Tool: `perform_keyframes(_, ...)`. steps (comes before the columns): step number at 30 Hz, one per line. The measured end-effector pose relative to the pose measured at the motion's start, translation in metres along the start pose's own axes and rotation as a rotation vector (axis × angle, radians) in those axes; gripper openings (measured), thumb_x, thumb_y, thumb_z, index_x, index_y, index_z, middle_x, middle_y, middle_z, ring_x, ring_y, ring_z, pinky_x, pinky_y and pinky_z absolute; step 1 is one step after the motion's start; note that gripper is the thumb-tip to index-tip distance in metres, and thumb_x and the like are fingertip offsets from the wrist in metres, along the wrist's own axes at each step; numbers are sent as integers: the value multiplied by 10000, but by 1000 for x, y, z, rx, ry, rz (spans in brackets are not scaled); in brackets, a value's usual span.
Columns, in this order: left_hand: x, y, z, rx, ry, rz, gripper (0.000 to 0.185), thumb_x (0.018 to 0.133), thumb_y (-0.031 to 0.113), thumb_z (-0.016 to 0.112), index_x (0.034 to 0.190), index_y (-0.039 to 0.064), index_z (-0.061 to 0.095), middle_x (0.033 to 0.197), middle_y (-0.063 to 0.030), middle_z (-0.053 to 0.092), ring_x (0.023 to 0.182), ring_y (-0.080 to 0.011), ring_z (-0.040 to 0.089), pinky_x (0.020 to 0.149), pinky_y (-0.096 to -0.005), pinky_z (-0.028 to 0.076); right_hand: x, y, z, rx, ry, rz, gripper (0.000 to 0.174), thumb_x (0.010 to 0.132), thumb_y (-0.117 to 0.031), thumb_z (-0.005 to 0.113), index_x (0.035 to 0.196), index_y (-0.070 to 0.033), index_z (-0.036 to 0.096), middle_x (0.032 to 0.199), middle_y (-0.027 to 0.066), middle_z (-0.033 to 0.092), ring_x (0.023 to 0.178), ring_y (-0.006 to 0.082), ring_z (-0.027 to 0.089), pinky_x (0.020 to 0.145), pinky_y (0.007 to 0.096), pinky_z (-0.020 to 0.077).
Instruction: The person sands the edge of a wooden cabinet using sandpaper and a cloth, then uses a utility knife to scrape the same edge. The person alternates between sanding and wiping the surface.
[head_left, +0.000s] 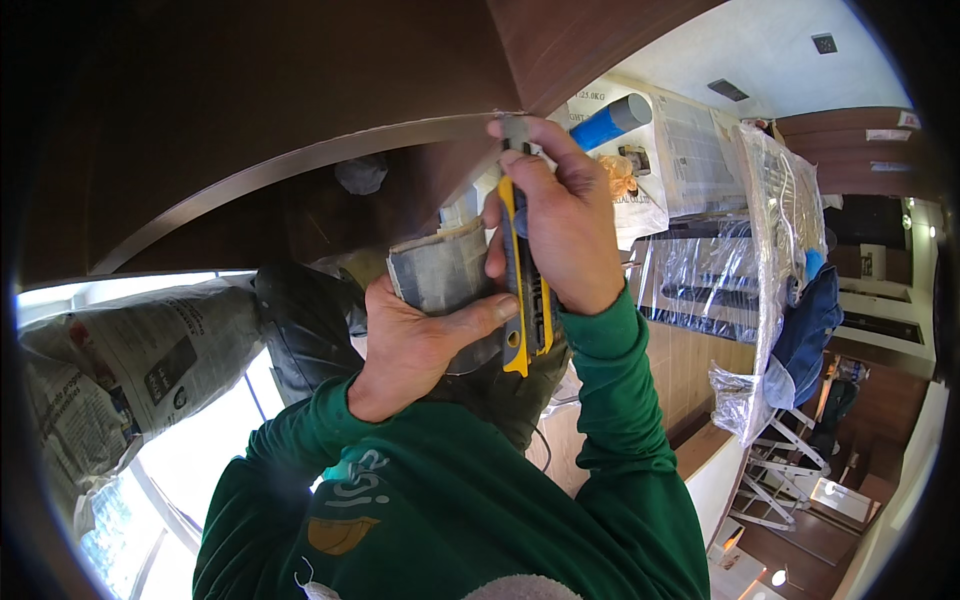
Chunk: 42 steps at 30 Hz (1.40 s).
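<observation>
My right hand (570, 217) grips a yellow-and-black utility knife (514, 300). Its fingers are closed near the knife's grey upper end, close to the corner of a dark brown wood-look panel (420, 67). Whether the upper end touches the panel's pale edge strip (300, 154) cannot be told. My left hand (420, 337) holds a worn grey pad (442, 270), possibly sandpaper around a block, with the thumb across its lower part. The left thumb tip lies beside the knife handle, and the pad's lower side is partly hidden by the hand.
Newspaper under clear plastic (172, 352) covers something at the left, beside bright windows. To the right stand a printed white sheet (637, 210), a blue-and-grey cylinder (611, 124) and plastic-wrapped furniture (697, 277). Dark blue cloth (806, 337) hangs above a stepladder (776, 472).
</observation>
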<state>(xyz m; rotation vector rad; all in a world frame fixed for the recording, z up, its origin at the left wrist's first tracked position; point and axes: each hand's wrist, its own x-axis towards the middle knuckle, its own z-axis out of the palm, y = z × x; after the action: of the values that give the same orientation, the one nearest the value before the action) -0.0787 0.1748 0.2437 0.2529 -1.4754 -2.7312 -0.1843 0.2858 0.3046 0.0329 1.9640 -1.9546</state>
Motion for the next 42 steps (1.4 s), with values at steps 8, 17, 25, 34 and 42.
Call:
perform_keyframes(8,1,0,0,-19,-20,5,472,799,-58,833,1240,-27,668,1110,-60,731,994,-133,689,919,-308,548,0,2,-2,34,24,-10,294,1027,-139,502,1293,-65,603,665,111,619,383,194,574,359,282,461)
perform_keyframes(17,0,3,2,-15,-6,-8,430,804,-60,827,1205,-23,677,1077,-58,729,971,-125,685,895,-303,552,-1,-1,-3,18,-12,-9,296,1025,-136,504,1294,-62,603,668,116,623,383,189,575,360,280,464)
perform_keyframes(25,1,2,0,1,-7,4,452,798,-66,826,1221,-29,670,1097,-58,724,985,-129,685,900,-304,553,-1,-2,0,13,13,17,294,1027,-139,500,1291,-70,608,664,110,626,382,186,572,366,283,469)
perform_keyframes(34,0,3,-2,11,-14,-24,474,789,-58,840,1229,-27,669,1114,-57,727,1007,-132,687,923,-307,548,-1,0,3,11,26,-7,283,1029,-142,504,1283,-74,609,663,107,626,387,175,574,366,279,467)
perform_keyframes(42,-3,2,-6,11,16,15,457,794,-65,828,1222,-27,671,1112,-58,729,1007,-129,686,931,-309,542,-2,3,7,14,3,0,275,1031,-136,503,1280,-92,612,661,109,629,388,176,575,367,281,469)
